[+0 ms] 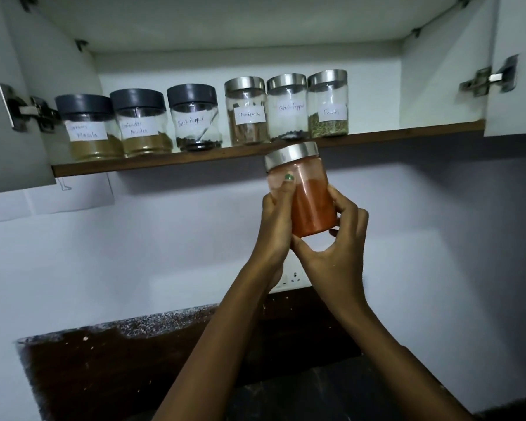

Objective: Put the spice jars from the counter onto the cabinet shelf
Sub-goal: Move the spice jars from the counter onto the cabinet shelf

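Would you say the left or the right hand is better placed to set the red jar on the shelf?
Probably the right hand: it cups the red jar from beneath and the right, toward the free shelf beside the fennel jar. The left hand only steadies its left side.

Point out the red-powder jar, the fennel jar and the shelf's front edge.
red-powder jar (312, 208), head view, on the glass body between both hands.
fennel jar (328, 126), head view, on the seeds below its label.
shelf's front edge (407, 132), head view, on the bare brown strip.
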Action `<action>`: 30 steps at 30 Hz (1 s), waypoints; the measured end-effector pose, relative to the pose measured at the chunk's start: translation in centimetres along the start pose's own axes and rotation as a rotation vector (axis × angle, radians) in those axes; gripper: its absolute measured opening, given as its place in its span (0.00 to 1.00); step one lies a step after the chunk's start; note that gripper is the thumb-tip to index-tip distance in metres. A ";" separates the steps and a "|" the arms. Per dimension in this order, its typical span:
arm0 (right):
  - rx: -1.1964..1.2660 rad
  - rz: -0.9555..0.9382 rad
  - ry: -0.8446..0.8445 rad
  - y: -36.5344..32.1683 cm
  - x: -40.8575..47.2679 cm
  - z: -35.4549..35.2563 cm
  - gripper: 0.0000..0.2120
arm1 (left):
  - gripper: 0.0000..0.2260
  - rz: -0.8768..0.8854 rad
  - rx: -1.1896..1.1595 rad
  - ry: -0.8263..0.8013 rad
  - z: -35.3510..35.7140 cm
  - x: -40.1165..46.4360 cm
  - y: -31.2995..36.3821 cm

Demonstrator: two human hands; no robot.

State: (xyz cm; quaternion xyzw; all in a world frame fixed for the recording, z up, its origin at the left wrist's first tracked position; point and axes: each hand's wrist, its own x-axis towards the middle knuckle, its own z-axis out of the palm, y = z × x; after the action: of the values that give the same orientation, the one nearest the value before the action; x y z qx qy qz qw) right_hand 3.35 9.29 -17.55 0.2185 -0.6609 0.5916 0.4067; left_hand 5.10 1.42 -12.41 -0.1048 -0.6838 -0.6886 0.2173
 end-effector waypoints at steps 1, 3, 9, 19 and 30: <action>-0.057 -0.013 0.021 0.0 0.0 0.1 0.41 | 0.24 -0.002 -0.010 -0.003 0.2 0.1 0.0; -0.086 -0.048 0.010 0.0 0.1 -0.2 0.41 | 0.24 0.000 -0.017 -0.004 0.5 0.3 0.1; 0.443 0.269 -0.307 0.2 1.9 -2.7 0.27 | 0.32 -0.001 -0.034 -0.069 -0.5 0.8 0.2; 0.380 0.196 -0.209 0.4 1.8 -2.7 0.28 | 0.27 -0.040 -0.074 -0.089 0.6 2.3 -0.7; 0.102 -0.033 -0.199 3.0 3.2 -3.7 0.39 | 0.23 -0.028 -0.069 -0.106 3.2 3.9 -1.2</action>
State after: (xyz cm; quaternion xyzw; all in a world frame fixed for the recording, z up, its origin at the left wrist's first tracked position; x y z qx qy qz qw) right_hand 0.25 14.11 -16.90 0.3075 -0.6633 0.5932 0.3370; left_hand 0.66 3.90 -11.65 -0.1390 -0.6715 -0.7083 0.1676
